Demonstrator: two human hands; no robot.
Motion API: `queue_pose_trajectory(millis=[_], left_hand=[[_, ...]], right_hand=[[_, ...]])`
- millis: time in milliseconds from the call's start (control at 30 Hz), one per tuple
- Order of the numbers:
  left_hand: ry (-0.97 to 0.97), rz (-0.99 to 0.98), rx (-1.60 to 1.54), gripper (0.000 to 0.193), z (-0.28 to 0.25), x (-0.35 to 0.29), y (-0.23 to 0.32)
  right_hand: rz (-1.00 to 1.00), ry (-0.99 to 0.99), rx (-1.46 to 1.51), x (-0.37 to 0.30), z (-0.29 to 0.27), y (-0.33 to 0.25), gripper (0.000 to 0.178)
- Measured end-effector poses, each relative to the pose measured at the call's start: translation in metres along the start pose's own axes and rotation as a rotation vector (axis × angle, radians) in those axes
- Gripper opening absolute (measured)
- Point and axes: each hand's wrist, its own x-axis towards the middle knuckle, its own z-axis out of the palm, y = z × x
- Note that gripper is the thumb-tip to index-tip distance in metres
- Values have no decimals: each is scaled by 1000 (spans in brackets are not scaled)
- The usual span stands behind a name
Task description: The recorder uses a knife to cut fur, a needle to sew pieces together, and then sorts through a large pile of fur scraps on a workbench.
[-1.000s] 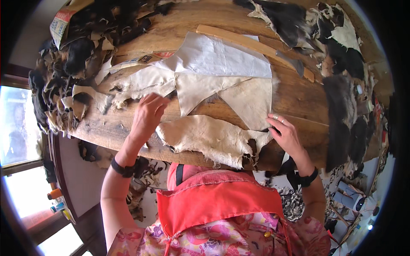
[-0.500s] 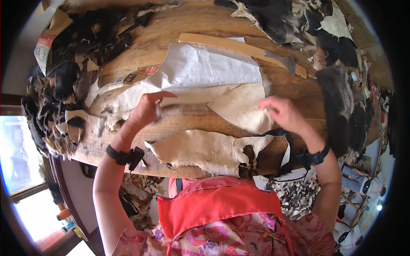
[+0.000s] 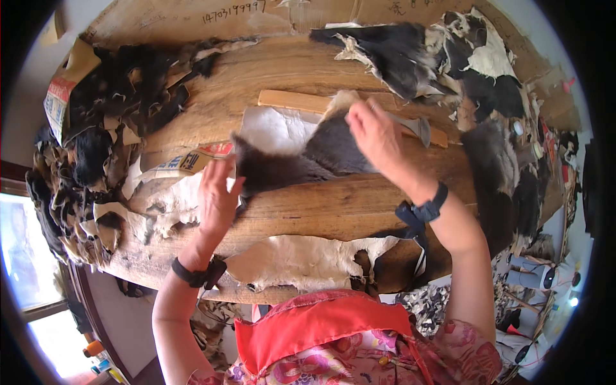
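A dark grey-brown fur piece (image 3: 276,169) lies hair side up across the middle of the wooden table. Its right part rises to a pale tip next to my right hand (image 3: 380,138), whose fingers are curled closed at that edge, slightly blurred. My left hand (image 3: 218,196) is at the left end of the fur, fingers stretched out and thumb apart. Partly under the fur is a white sheet (image 3: 273,128). Behind it lies a wooden strip (image 3: 289,100), and a tool with a flared grey metal end (image 3: 420,130) is partly hidden by my right hand.
A cream hide piece (image 3: 301,262) lies along the table's near edge. Dark fur scraps (image 3: 96,141) are heaped at the left, and black and white pelts (image 3: 398,54) at the far right. Printed paper (image 3: 183,163) lies beyond my left hand. More dark fur (image 3: 484,160) covers the right side.
The piece between my hands showed its pale skin side and now shows dark fur. My right hand has moved away from me and left; my left hand sits at its left end. The view has shifted.
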Motion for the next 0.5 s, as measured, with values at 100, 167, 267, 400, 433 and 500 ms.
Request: queue_pose_trajectory(millis=[100, 167, 267, 400, 433, 500], left_hand=[[-156, 188, -233, 47, -1, -9, 14], [-329, 139, -207, 43, -4, -11, 16], [-376, 52, -344, 41, -18, -16, 12], [-527, -237, -390, 24, -50, -59, 9], [-538, -241, -383, 25, -55, -77, 13], [-404, 113, -54, 38, -53, -108, 23]], right_hand=[[-30, -296, 116, -29, 9, -27, 30], [-55, -285, 138, -29, 13, -30, 32], [23, -319, 314, -35, -9, -30, 37], [275, -633, 233, -96, -93, -37, 46], [213, -720, 193, -118, -112, -37, 46], [97, -704, -77, -167, -126, -44, 45]])
